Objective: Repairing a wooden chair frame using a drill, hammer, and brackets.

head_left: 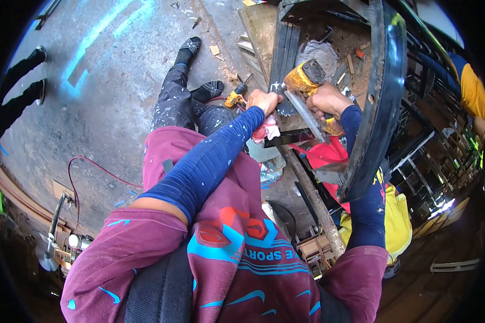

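The floor (110,126) looks bright, the lower right dim, edges bowed.

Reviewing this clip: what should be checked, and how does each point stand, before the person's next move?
1. Yellow drill in the right hand's grip: ok.
2. Drill tip in sight: not ok, it cannot be made out.
3. Left hand's hold secure: cannot tell, what lies under its fingers is hidden.
4. Second drill free of both hands: ok.
5. Area free of debris: not ok, wood scraps lie beyond the right hand.

Upside-down light-blue lettering (270,255) on the maroon shirt (213,288)
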A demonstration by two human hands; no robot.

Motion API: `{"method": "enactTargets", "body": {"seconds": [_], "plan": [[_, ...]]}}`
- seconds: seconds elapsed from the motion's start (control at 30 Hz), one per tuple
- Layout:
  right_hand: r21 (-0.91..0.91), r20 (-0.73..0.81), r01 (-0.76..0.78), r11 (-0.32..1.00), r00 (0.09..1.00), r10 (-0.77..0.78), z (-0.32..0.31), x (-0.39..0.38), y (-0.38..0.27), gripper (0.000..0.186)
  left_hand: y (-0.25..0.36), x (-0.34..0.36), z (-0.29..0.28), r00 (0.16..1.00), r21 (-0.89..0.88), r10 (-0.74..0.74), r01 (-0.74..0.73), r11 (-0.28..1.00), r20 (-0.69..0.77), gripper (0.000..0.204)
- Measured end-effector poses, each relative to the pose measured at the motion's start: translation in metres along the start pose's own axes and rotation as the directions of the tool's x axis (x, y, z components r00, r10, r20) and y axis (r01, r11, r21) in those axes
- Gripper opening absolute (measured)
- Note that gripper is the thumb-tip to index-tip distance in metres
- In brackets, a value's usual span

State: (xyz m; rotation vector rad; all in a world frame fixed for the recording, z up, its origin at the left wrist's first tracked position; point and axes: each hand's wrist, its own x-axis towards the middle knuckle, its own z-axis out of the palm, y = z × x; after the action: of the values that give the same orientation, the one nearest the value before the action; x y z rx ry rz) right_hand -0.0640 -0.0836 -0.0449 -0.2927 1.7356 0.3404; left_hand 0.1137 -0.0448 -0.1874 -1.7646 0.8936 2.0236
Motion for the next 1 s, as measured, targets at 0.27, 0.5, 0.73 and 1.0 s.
{"method": "enactTargets", "body": {"seconds": [0.27,0.5,0.73,1.0], "plan": [[0.134,-0.035,-0.055,0.989,0.998,0.060,-0.008,0.000,0.027,0.019,0.008,-0.001,-0.004,0.999,0.048,-0.042,0.040,0.998,0.034,0.053],[0.078,-0.001,-0.047,0.996,0.999,0.047,-0.013,0.006,0.026,0.012,0.006,0.001,-0.001,0.996,0.063,-0.071,0.068,0.996,0.051,0.056],[0.118,0.008,-0.112,0.987,0.994,0.112,-0.012,0.003,0.022,0.016,0.012,-0.010,-0.007,0.999,0.086,-0.036,0.034,0.996,0.013,0.059],[0.138,0.037,-0.180,0.974,0.984,0.176,-0.016,0.007,0.020,0.011,0.007,-0.008,-0.005,1.000,0.092,-0.006,0.006,0.996,0.003,0.060]]}}
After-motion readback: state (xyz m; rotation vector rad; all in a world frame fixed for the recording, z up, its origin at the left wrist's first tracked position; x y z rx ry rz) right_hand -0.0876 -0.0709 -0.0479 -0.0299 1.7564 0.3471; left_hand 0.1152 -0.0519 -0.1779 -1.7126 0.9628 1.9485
